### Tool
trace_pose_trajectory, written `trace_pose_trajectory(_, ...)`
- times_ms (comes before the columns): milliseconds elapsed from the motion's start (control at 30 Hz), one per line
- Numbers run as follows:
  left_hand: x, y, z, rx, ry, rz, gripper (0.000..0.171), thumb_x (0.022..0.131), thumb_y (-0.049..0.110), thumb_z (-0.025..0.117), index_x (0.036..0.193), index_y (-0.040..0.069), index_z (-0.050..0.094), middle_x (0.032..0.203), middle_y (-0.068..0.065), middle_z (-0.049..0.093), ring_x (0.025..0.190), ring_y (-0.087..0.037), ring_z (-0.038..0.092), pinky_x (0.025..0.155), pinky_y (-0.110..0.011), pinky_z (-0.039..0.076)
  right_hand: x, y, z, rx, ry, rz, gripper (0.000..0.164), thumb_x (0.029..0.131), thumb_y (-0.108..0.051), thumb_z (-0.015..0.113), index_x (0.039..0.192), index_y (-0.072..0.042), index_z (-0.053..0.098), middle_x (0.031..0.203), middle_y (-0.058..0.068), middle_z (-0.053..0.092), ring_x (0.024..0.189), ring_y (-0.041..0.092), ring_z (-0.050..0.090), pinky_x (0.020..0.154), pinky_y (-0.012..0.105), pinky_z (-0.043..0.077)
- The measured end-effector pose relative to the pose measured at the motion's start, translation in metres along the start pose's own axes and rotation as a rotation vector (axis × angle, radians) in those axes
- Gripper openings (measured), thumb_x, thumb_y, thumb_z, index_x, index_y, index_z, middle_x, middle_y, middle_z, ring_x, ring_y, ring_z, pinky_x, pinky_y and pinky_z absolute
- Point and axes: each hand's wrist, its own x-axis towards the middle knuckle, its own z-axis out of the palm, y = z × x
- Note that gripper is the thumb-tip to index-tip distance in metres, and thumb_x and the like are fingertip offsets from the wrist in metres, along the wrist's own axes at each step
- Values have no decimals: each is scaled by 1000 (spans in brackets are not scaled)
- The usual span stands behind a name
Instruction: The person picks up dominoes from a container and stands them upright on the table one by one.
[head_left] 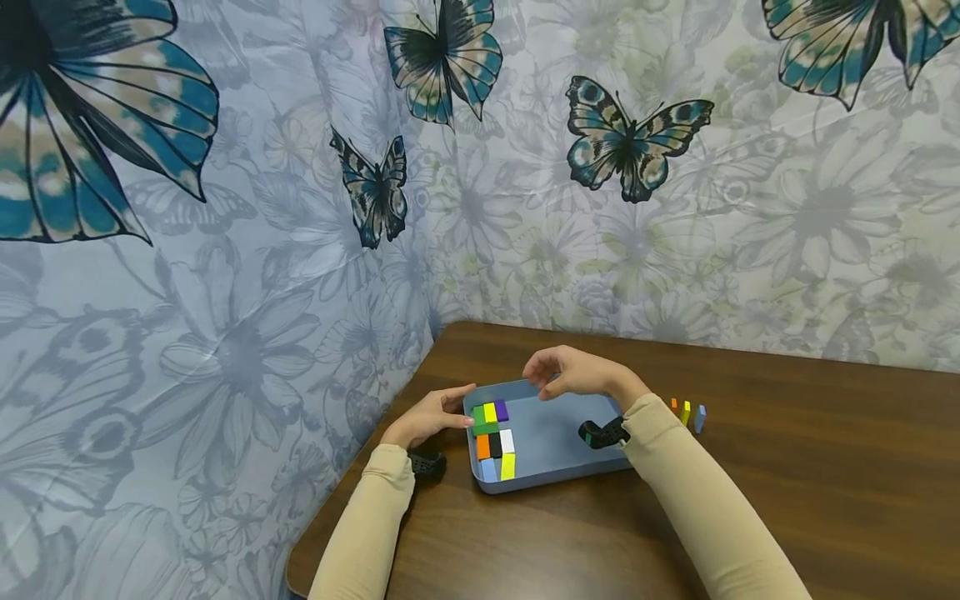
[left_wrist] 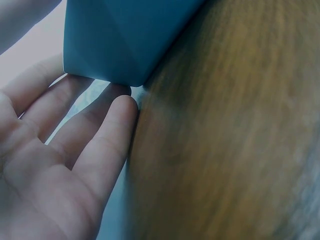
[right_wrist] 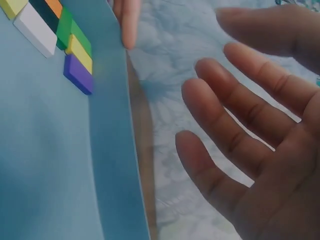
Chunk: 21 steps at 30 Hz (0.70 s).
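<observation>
A blue-grey tray (head_left: pixel 555 433) lies on the table, with several coloured blocks grouped at its left end. Among them are a purple block (right_wrist: pixel 78 75), a white block (right_wrist: pixel 35 31) and an orange block (head_left: pixel 483 447). My left hand (head_left: pixel 431 417) is at the tray's left end; in the left wrist view its extended fingers (left_wrist: pixel 112 132) reach the outer wall at a corner. Over the far rim hovers my right hand (head_left: pixel 573 371), fingers loosely bent and spread, nothing between them. In the right wrist view that hand (right_wrist: pixel 250 130) is apart from the tray wall.
Several small blocks stand on the table right of the tray, partly behind the right sleeve: an orange one (head_left: pixel 674 405), a yellow one (head_left: pixel 686 412) and a blue one (head_left: pixel 701 418). A butterfly-patterned cloth (head_left: pixel 510 275) rises behind the brown wooden table (head_left: pixel 825 467).
</observation>
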Motion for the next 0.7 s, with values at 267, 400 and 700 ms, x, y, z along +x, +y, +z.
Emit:
trace_pose_trajectory(267,1,-2,1,-13,4,-6,74,93,10,71,157,9,33,163,-15,31,148,-38,34,113,-47,42,25,10,19,1,-137,29,33,89,0,69,122,0,66,125,24,62,115,40,59,90,34,57)
trace_pose_trajectory(400,1,-3,0,-1,0,-5,74,93,11,71,157,9,34,164,-14,29,150,-40,29,116,-50,38,35,17,29,-12,-218,59,34,90,2,67,124,4,65,131,24,61,117,38,59,92,34,57)
trace_pose_trajectory(700,0,0,-2,14,0,-4,74,93,12,71,157,8,33,164,-13,29,151,-41,26,118,-54,32,49,19,41,-67,-242,167,34,88,0,71,121,-6,70,128,5,65,114,26,60,95,35,54)
